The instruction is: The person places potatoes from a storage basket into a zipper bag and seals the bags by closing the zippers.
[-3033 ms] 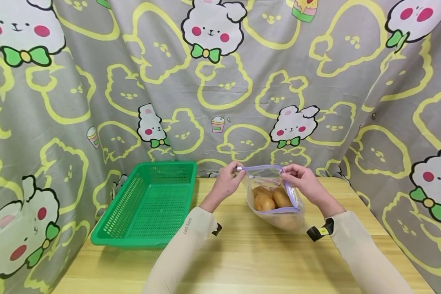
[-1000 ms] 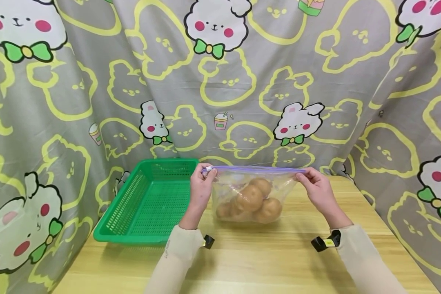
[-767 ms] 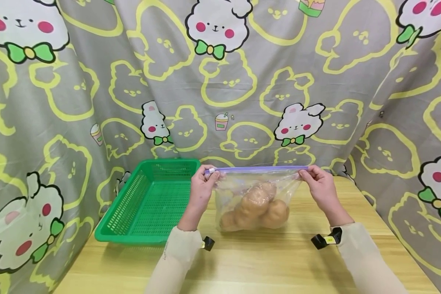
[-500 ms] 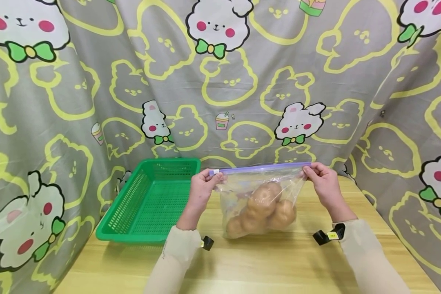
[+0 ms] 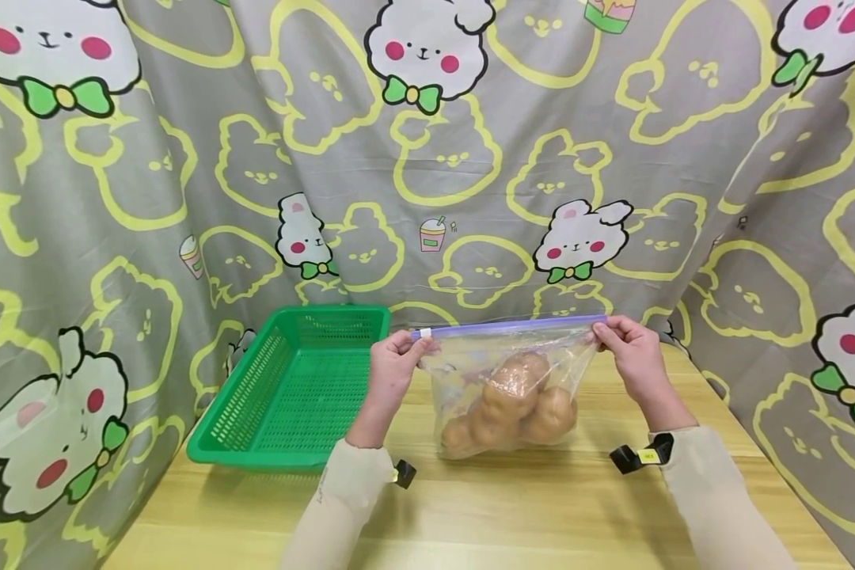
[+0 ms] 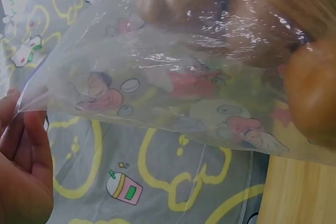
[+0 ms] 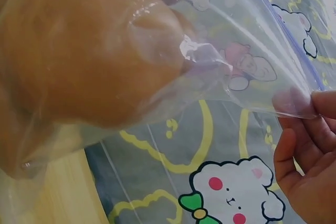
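A clear zip bag (image 5: pixel 456 376) with a purple top strip (image 5: pixel 513 325) holds several brown potatoes (image 5: pixel 509 400). My left hand (image 5: pixel 388 372) pinches its upper left corner between thumb and fingers, right at the white slider (image 5: pixel 426 333). At the opposite upper corner, my right hand (image 5: pixel 636 360) pinches the plastic just under the strip. The strip is stretched straight between both hands. Printed figures (image 6: pixel 102 93) show on the bag in the left wrist view. Potatoes (image 7: pixel 100 51) fill much of the right wrist view. Whether the bag's bottom touches the table, I cannot tell.
A green plastic basket (image 5: pixel 207 453) with perforated sides stands to the left on the wooden table (image 5: pixel 499 514), nothing visible inside it. Behind and at both sides hangs a grey patterned curtain (image 5: pixel 463 269).
The bag's mouth, gaping three seconds ago, is now drawn into a straight line, and the hands are farther apart. Over the last second, bag and hands have shifted slightly right.
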`<state>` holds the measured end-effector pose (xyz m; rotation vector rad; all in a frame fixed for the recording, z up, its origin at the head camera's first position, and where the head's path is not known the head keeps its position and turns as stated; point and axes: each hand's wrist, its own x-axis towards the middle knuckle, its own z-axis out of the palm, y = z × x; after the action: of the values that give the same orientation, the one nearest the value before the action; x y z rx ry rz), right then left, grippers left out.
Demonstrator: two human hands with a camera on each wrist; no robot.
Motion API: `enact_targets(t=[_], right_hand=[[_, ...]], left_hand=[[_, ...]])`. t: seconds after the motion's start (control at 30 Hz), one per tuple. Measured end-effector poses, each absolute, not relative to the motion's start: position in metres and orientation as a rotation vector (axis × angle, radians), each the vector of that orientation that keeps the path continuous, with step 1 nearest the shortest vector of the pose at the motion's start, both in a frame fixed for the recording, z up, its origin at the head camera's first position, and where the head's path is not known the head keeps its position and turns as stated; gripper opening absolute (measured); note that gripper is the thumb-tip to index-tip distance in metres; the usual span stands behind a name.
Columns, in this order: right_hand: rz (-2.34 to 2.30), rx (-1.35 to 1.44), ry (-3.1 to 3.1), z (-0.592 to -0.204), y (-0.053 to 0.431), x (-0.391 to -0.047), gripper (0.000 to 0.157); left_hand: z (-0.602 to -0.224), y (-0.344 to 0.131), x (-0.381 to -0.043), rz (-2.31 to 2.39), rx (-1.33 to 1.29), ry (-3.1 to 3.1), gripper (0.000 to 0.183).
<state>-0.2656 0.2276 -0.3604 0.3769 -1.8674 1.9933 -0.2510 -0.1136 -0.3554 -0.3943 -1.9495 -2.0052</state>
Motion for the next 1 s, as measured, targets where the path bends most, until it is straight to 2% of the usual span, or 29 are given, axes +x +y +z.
enact_targets(t=[0.17, 0.43, 0.5, 0.57, 0.63, 0.73, 1.0], right_hand=[[1.994, 0.327, -1.895, -0.364, 0.231, -0.270, 0.014], [1.864, 0.183, -2.042, -0.366, 0.231, -0.274, 0.009], [1.726, 0.121, -2.138, -0.364, 0.231, -0.273, 0.018], [1.569, 0.090, -2.237, -0.361, 0.229, -0.271, 0.033], [1.426, 0.117, -2.307, -0.358, 0.226, -0.270, 0.047], [1.230, 0.236, -2.348, -0.355, 0.217, -0.268, 0.055], [0.926, 0.581, -2.219, -0.347, 0.184, -0.269, 0.047]], left_hand=[[-0.341, -0.107, -0.235, -1.915, -0.415, -1.968, 0.015], [-0.338, -0.097, -0.230, -1.804, -0.501, -1.990, 0.019], [-0.338, -0.094, -0.231, -1.807, -0.509, -1.950, 0.017], [-0.337, -0.093, -0.231, -1.824, -0.506, -1.905, 0.015], [-0.337, -0.092, -0.232, -1.850, -0.502, -1.867, 0.013], [-0.335, -0.090, -0.232, -1.890, -0.489, -1.840, 0.012], [-0.331, -0.086, -0.230, -1.875, -0.438, -1.852, 0.012]])
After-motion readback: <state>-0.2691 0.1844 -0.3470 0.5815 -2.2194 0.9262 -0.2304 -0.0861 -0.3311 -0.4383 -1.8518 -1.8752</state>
